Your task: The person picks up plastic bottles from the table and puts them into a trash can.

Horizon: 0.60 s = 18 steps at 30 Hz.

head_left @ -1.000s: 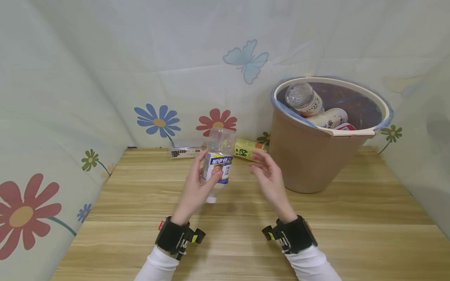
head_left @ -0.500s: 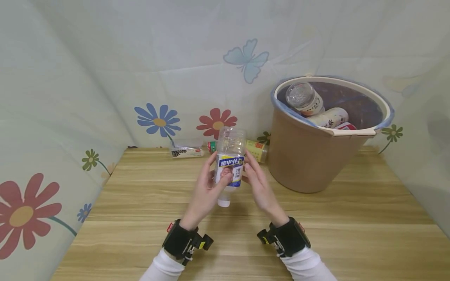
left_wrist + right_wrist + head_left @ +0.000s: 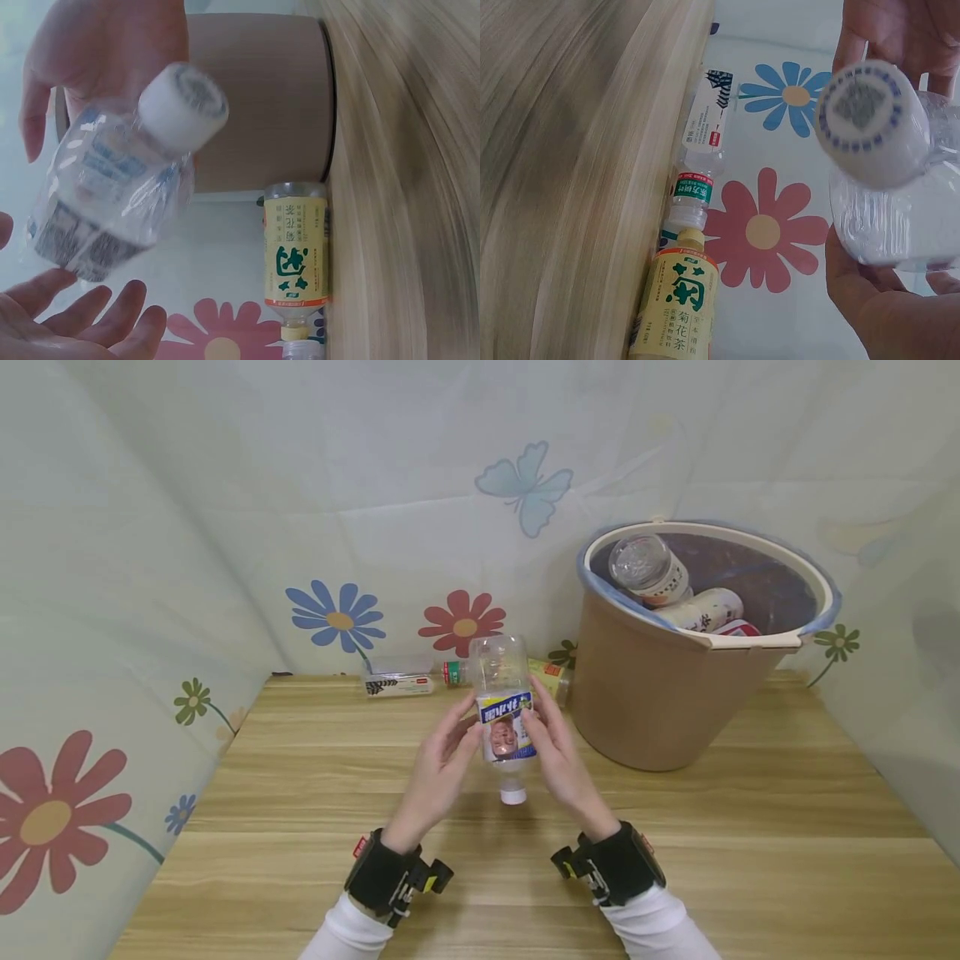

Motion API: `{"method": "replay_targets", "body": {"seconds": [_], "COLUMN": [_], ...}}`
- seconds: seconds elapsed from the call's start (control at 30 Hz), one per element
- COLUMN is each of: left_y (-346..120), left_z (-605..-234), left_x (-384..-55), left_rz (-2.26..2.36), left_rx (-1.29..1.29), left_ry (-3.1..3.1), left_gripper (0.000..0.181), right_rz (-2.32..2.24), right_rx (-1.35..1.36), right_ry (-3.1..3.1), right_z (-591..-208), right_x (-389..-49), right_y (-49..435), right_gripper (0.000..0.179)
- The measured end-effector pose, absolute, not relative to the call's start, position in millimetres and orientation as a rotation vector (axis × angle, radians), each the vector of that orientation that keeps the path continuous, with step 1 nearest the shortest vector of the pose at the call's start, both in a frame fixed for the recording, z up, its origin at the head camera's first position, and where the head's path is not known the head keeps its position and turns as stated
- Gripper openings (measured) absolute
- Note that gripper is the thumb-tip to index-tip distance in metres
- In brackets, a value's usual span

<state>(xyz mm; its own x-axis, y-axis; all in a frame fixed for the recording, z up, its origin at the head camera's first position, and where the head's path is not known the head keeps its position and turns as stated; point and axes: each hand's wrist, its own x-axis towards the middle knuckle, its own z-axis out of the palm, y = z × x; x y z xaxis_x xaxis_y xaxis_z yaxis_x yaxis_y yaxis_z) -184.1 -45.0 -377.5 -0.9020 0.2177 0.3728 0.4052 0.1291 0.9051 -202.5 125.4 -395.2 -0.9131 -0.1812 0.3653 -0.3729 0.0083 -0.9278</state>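
Note:
A clear plastic bottle (image 3: 508,727) with a white cap and a blue-and-white label hangs above the table, cap end down and toward me. My right hand (image 3: 562,760) holds it from the right, thumb across the label. At the bottle's left side is my left hand (image 3: 438,768), its fingers loosely bent and not wrapped round it. In the left wrist view the left fingers (image 3: 90,319) spread by the bottle's base; whether they touch is unclear. The white cap (image 3: 870,124) faces the camera in the right wrist view, hiding part of the hands.
A brown bin (image 3: 645,693) with a blue liner stands at the right, holding bottles and other containers. Along the back wall lie a clear bottle with a white label (image 3: 401,685) and a yellow-labelled tea bottle (image 3: 296,251). Both lie on the wooden table (image 3: 300,802).
The bottle has moved right, from the left hand's grip to the right hand's. My right hand has come in to its side, and the left thumb has come off the label.

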Motion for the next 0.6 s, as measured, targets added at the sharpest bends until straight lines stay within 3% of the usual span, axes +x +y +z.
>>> {"method": "replay_targets", "body": {"seconds": [0.27,0.6], "left_y": [-53,-61], "left_z": [-400,-400], "left_x": [-200,-204], "left_rz": [-1.739,-1.598], "left_rx": [-0.613,-0.614], "left_ry": [-2.253,-2.251], "left_gripper": [0.036,0.038], "right_rz": [2.009,1.964], "right_rx": [0.644,0.679], "right_ry": [-2.130,-2.180], "right_z": [-394,-399], "right_x": [-205,-206], "right_y": [125,123], "right_gripper": [0.054,0.060]}}
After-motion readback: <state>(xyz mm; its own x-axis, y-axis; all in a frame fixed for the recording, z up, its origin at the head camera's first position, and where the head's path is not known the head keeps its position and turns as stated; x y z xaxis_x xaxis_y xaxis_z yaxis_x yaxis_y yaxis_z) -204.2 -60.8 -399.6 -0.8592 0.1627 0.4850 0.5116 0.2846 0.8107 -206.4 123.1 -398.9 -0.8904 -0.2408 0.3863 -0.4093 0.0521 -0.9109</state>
